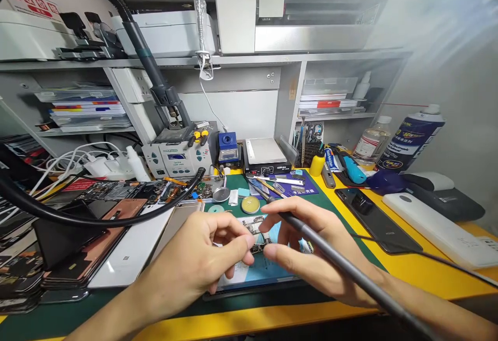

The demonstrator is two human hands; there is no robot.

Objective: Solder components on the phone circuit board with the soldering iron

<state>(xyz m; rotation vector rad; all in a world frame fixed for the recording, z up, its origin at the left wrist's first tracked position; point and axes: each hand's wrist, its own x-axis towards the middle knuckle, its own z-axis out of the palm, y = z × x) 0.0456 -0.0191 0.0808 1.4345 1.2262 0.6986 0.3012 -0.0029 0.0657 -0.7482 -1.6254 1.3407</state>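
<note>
Silver-and-black circuit board (258, 222) is located just below the centre of the frame, over a flat blue-and-white panel (252, 277). Left hand (198, 255) is at its left edge: thumb and index fingers together; whether an item is between them cannot be determined. Right hand (322, 250) is at its right: thumb and index fingers apart, a long dark-grey rod-shaped tool (330, 250) lying across the hand. Round yellow-topped tin (250, 205) is positioned just above the board on the green-and-yellow worktop (319, 310).
</note>
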